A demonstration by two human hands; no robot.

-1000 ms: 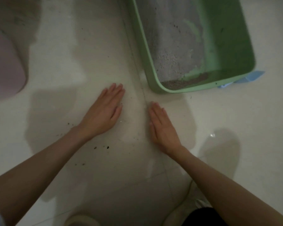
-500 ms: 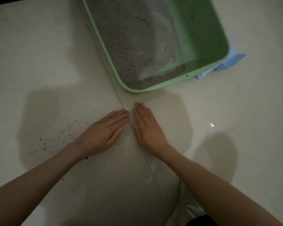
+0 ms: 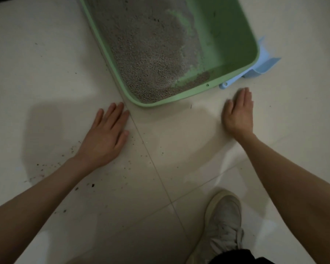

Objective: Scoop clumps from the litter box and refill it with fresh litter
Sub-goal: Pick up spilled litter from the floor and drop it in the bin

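Note:
A green litter box (image 3: pixel 179 97) sits on the white tiled floor at the top middle. Grey litter (image 3: pixel 151 54) covers its left part, and bare green bottom shows on the right. A light blue scoop (image 3: pixel 259 67) lies on the floor against the box's right corner, its handle end (image 3: pixel 224 85) pointing toward me. My left hand (image 3: pixel 105 138) lies flat on the floor, fingers straight, just left of the box's near corner. My right hand (image 3: pixel 238 113) is stretched out with straight fingers, just below the scoop's handle, holding nothing.
Dark litter grains (image 3: pixel 69 168) are scattered on the tiles to the left of and below my left hand. A white sneaker (image 3: pixel 223 221) stands at the bottom right, below my right forearm. Tile seams cross the floor diagonally.
The hands were side by side in front of the box; now my right hand has swung right toward the scoop's handle. My left hand stays flat on the floor. The sneaker has come into view.

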